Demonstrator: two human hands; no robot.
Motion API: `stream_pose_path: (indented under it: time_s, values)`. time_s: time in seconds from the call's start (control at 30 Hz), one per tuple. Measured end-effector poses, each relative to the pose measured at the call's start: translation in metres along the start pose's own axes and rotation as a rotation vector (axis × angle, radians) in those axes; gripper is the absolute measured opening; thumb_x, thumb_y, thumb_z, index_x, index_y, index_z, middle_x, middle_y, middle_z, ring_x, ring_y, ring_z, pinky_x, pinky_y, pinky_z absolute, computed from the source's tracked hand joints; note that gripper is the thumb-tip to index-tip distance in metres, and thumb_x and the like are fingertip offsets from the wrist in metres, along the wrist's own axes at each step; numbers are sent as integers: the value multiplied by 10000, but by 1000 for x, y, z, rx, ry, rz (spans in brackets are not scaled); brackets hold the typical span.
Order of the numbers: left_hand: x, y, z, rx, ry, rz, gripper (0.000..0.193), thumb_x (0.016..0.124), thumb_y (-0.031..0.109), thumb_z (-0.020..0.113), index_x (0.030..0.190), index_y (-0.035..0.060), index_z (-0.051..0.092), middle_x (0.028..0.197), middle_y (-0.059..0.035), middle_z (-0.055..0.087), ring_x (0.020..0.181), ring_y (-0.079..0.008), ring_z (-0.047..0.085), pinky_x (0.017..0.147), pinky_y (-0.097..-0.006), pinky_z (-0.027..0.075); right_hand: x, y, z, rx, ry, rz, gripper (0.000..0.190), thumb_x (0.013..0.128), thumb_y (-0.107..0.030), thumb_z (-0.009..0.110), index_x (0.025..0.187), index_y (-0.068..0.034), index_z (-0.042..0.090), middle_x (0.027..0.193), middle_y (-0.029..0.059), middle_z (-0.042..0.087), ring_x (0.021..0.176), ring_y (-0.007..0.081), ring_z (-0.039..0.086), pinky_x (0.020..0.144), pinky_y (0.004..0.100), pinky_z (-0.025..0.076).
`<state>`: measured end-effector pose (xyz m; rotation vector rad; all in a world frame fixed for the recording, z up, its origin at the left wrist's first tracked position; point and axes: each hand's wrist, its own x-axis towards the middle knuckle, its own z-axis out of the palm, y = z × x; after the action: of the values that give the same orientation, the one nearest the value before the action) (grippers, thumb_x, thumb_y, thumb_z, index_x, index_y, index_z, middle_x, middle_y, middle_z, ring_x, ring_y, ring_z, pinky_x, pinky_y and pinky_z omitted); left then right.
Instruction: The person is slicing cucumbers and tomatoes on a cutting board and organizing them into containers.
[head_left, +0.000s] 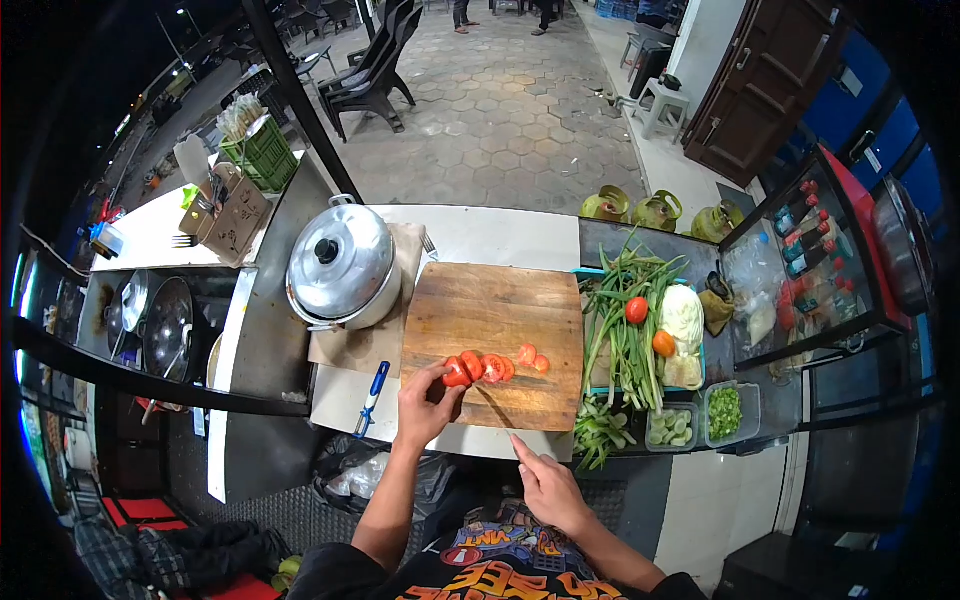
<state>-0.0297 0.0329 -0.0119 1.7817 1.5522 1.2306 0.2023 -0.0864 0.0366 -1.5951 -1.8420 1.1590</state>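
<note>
My left hand pinches a partly sliced red tomato near the front left of a wooden cutting board. Tomato slices lean in a row to its right, and smaller pieces lie farther right. In my right hand is a knife, its blade pointing up and left over the board's front edge, its tip close to the tomato. The fingers cover the knife's handle. A blue and white peeler lies on the white counter, left of my left hand.
A lidded aluminium pot stands left of the board. To the right, a tray holds green onions, a pale cabbage and whole tomatoes. Plastic tubs hold sliced cucumber and chopped greens. A fork lies behind the board.
</note>
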Motion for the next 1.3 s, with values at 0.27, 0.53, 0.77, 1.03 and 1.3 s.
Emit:
stream_pose_path:
  time_s: [0.27, 0.53, 0.77, 1.03, 1.3]
  values:
    - [-1, -5, -1, 2, -20, -14, 355, 727, 72, 851, 1043, 23, 699, 1125, -171, 722, 997, -313, 696, 889, -373, 541, 36, -9, 7, 108, 102, -125, 505, 1015, -162, 493, 1516, -168, 433, 879, 242, 616, 822, 439, 626, 818, 501, 506]
    - [-3, -4, -1, -20, 2, -26, 368, 712, 70, 855, 1041, 23, 695, 1116, -179, 723, 999, -332, 685, 894, -385, 534, 54, -10, 13, 1, 27, -53, 514, 1012, -160, 487, 1522, -161, 419, 978, 277, 634, 907, 462, 631, 834, 506, 502]
    - [-3, -5, -1, 11, 13, 21, 342, 715, 70, 850, 1030, 15, 730, 1115, -214, 720, 1013, -343, 698, 897, -389, 535, 26, -27, 3, 54, 44, -76, 523, 1017, -172, 485, 1534, -209, 411, 884, 242, 605, 825, 433, 638, 788, 496, 519]
    - [0, 0, -1, 1, 11, 19, 354, 717, 77, 856, 1044, 11, 739, 1126, -217, 721, 1000, -330, 711, 876, -377, 554, 39, -28, 12, -35, 71, -89, 539, 1016, -168, 483, 1544, -221, 393, 893, 228, 601, 809, 438, 632, 782, 507, 520]
    - [1, -2, -3, 2, 0, 61, 332, 734, 78, 842, 1045, 18, 745, 1110, -201, 723, 957, -330, 701, 834, -375, 555, 40, -31, 12, -21, 65, -110, 543, 1008, -162, 490, 1541, -212, 398, 896, 236, 602, 821, 440, 633, 795, 504, 516]
